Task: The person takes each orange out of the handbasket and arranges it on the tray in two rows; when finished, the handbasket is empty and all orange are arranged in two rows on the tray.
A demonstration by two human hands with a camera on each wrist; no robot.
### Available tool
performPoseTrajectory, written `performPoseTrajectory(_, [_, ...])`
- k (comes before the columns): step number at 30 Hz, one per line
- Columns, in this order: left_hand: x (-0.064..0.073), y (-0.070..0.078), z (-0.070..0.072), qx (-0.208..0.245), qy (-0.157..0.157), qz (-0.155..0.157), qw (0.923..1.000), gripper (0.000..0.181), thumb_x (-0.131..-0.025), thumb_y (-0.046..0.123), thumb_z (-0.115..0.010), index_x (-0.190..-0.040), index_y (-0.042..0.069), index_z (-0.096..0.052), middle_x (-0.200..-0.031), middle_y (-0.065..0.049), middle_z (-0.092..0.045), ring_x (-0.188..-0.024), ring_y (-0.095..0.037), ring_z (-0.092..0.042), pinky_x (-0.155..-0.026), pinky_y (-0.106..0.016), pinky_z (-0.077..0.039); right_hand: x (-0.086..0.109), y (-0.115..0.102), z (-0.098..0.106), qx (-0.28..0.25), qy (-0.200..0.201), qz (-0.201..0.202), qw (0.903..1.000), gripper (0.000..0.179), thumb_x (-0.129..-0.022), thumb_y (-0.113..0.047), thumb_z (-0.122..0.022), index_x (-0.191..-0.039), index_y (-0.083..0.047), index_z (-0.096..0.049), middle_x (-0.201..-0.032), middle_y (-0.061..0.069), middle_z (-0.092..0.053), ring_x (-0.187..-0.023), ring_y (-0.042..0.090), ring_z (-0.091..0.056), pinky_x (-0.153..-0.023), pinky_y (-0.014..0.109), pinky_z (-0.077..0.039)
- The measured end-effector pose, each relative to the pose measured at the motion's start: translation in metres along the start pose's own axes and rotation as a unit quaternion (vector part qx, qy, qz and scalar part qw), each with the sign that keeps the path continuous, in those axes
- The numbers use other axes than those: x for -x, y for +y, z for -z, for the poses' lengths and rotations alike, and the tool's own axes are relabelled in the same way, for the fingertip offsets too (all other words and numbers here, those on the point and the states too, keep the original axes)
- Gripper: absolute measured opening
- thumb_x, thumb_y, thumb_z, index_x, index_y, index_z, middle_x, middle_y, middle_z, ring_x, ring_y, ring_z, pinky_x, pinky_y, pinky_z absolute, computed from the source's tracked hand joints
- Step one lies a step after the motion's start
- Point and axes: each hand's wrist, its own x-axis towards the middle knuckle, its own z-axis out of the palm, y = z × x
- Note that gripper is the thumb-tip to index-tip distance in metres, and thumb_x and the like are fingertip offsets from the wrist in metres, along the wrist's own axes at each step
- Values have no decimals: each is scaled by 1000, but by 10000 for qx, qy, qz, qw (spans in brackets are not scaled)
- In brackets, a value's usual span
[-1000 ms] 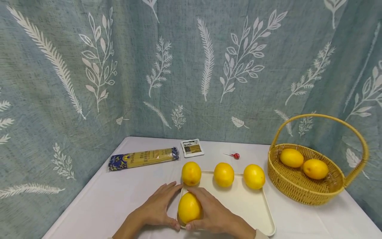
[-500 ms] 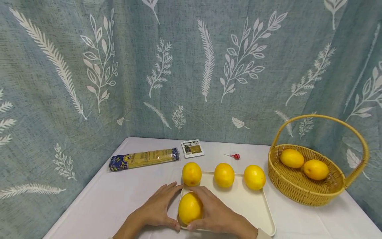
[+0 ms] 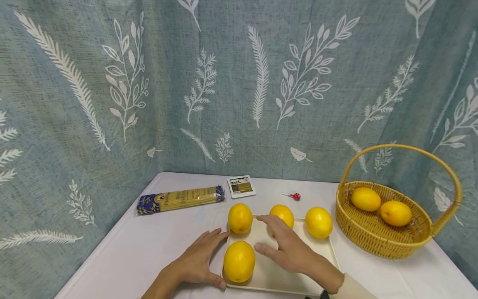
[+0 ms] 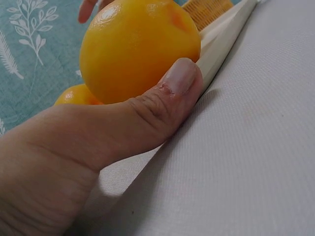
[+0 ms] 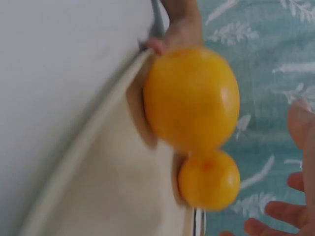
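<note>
A cream tray (image 3: 295,278) lies on the white cloth. On its near left corner sits a large yellow lemon (image 3: 239,261), with other lemons along the far rim: one at the far left corner (image 3: 240,218), one in the middle (image 3: 282,215) and one at the right (image 3: 318,222). My left hand (image 3: 199,261) rests at the tray's left side, fingers spread, thumb (image 4: 179,81) by the near corner in front of the lemon. Over the tray hovers my right hand (image 3: 289,247), fingers loosely extended, holding nothing and apart from the near lemon; it partly covers the middle one.
A wicker basket (image 3: 373,238) with a tall handle stands at the right, two lemons (image 3: 396,213) inside. Farther back lie a pack of noodles (image 3: 183,199), a small flat packet (image 3: 241,186) and a red lollipop (image 3: 296,196). A patterned curtain (image 3: 231,83) hangs behind the table.
My right hand has let go of the near left lemon and moved right and away from me over the tray. The lemon stays at the corner; my left hand has not moved.
</note>
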Motion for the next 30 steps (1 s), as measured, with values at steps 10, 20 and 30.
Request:
performPoseTrajectory(10, [1, 2, 0, 23, 2, 82, 10000, 123, -58, 79, -81, -156, 20, -37, -163, -8, -36, -152, -35, -26, -125, -60, -14, 2, 29, 46, 724, 1863, 678, 9775, 37, -93, -15, -74, -127, -6, -61, -124, 10, -65, -109, 26, -61, -77, 33, -60])
performPoseTrajectory(20, [2, 1, 1, 24, 82, 45, 10000, 125, -55, 80, -81, -156, 23, -37, -163, -9, -36, -152, -36, -26, -124, -60, -15, 14, 61, 82, 1500, 2914, 284, 9443, 18, -91, -8, -72, -109, -5, -68, -105, 9, -69, -93, 19, -58, -69, 33, -53])
performPoseTrajectory(30, [1, -1, 0, 42, 90, -20, 9999, 124, -55, 79, -82, -156, 22, -38, -162, -10, -36, -151, -37, -27, -124, -61, -16, 31, 91, 121, 1708, 3001, 11, 9385, 17, -94, -6, -67, -108, 3, -65, -105, 21, -64, -103, 35, -49, -86, 49, -40])
